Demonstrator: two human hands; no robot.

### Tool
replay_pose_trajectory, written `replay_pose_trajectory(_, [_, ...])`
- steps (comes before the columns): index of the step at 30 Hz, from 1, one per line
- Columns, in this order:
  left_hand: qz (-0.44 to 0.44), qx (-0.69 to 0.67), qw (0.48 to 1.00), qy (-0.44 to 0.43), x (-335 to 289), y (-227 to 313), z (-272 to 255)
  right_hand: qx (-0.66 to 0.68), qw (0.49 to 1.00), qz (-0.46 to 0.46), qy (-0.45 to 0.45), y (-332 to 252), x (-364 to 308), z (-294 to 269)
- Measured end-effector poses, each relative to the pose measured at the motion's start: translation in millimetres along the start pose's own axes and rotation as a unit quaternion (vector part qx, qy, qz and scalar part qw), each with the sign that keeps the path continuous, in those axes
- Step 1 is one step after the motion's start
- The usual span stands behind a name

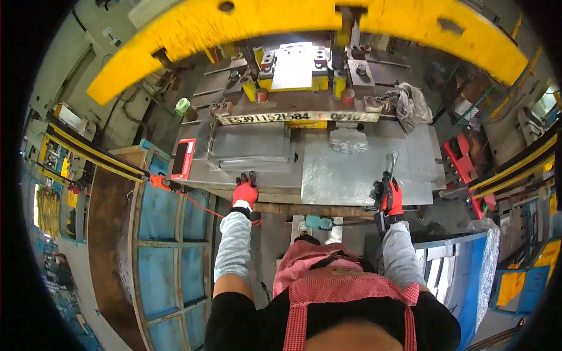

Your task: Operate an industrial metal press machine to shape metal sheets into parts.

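Observation:
My left hand [246,190], in a red glove with dark fingertips, rests at the front edge of the worktable, its fingers apart. Just beyond those fingertips lies a stack of grey metal sheets [250,143]. My right hand [390,196], gloved alike, is closed around a slim metal tool [394,162] whose rounded end points away from me; its exact kind is unclear. Under that tool spreads a large, shiny flat sheet [331,175] on the right of the table. Farther off, a bright rectangular sheet [293,67] sits between the press's posts.
A yellow press beam [281,26] arches overhead. A marked metal bar [293,118] crosses behind the stack. A red-framed panel [184,159] lies at left, a crumpled grey cloth [411,108] at back right. A blue-panelled rack [158,202] stands left, a plastic-wrapped blue board [468,281] right.

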State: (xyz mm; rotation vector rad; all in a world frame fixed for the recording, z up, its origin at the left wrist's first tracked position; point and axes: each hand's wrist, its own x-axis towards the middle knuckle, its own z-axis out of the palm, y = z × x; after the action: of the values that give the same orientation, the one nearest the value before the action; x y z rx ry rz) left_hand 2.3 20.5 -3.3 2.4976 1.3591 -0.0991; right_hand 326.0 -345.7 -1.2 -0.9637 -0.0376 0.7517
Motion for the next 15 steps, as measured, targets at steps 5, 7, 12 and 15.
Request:
replay_pose_trajectory(5, [0.020,0.008,1.000,-0.005,2,-12,8,-0.037,0.998,-0.007,0.059,-4,-6,12])
replay_pose_trajectory(7, [0.020,-0.011,1.000,-0.022,3,-10,4,-0.053,0.997,-0.018,0.044,-8,-9,16])
replay_pose_trajectory(12, [0.015,0.030,0.999,0.005,-6,-9,3,-0.102,0.994,-0.008,-0.023,-6,-13,13])
replay_pose_trajectory(15, [0.001,-0.001,0.999,-0.048,-9,-8,-11,-0.171,0.979,-0.109,0.002,-17,-14,49])
